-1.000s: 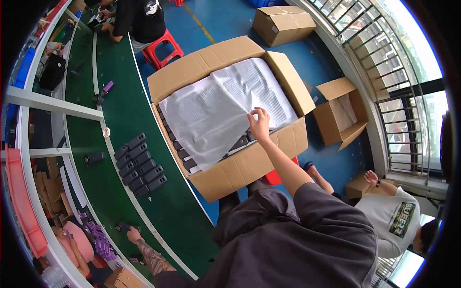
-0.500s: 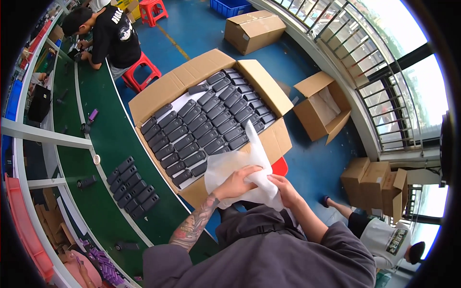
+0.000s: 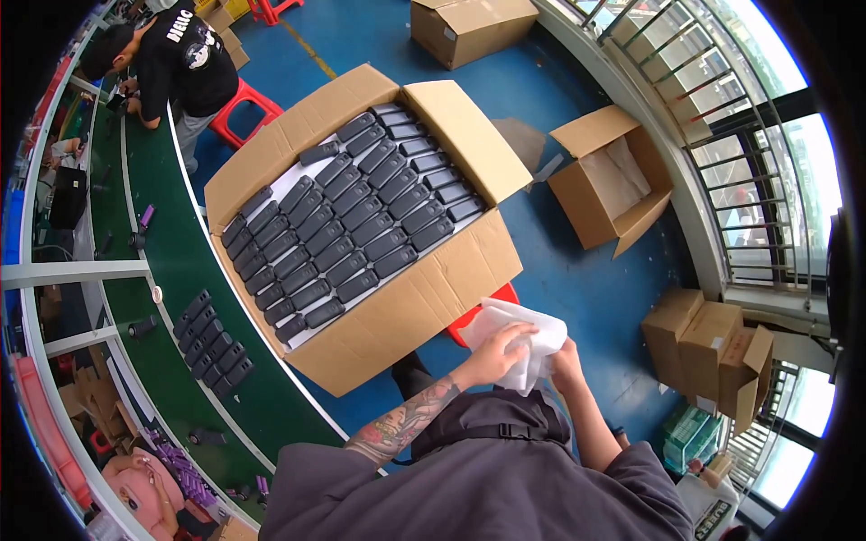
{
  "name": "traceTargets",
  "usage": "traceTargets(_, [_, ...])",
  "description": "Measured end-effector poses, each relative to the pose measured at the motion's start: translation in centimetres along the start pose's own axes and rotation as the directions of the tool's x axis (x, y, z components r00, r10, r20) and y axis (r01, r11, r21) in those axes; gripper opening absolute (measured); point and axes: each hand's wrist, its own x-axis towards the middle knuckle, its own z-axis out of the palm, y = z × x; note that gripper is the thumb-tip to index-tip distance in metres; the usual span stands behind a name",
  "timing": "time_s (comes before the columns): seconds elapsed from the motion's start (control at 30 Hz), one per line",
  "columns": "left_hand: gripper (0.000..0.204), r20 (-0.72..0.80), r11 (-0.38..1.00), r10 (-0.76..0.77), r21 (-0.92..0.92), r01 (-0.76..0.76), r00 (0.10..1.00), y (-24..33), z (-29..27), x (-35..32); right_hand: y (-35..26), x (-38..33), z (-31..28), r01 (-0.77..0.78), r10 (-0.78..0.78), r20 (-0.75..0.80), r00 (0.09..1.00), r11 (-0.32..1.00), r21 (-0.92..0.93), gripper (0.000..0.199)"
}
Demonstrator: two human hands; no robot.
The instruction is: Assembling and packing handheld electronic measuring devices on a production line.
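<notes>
Green worktop (image 3: 185,248) flanks the open carton (image 3: 406,311) above blue floor (image 3: 595,302).

A long green workbench (image 3: 278,419) and cartons (image 3: 706,353) mark a workshop.

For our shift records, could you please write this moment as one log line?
hands: both gripping bunched white sheet | open box: rows of black gadgets | green bench: more black gadgets
</notes>
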Motion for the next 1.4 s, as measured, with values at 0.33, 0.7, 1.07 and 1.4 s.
traceTargets(0.33, [0.023, -0.779, 0.797, -0.535, -0.338, 0.5, 0.327, -22.5, 3.8, -9.7, 2.2, 46.7, -31.0, 0.139, 0.089, -0.318, 0.944, 0.767, 0.627, 0.046])
traceTargets(0.7, [0.022, -0.809, 0.674, -0.574, -0.375, 0.636, 0.131, -23.1, 14.2, -9.7, -5.7, 69.2, -53.9, 0.109, 0.03, -0.286, 0.958, 0.883, 0.456, 0.064])
traceTargets(1.07, [0.018, -0.979, 0.862, -0.192, -0.133, 0.489, 0.073, -20.5, 9.5, -10.1, -7.0, 41.3, -19.4, 0.42, -0.412, 0.086, 0.907, 0.872, -0.254, 0.037])
traceTargets(1.4, [0.018, -0.852, 0.869, 0.412, 0.259, 0.422, -0.325, -10.8, -9.4, -27.1, -2.4, 3.5, 27.2, 0.933, -0.251, 0.946, 0.206, 0.342, -0.112, 0.019])
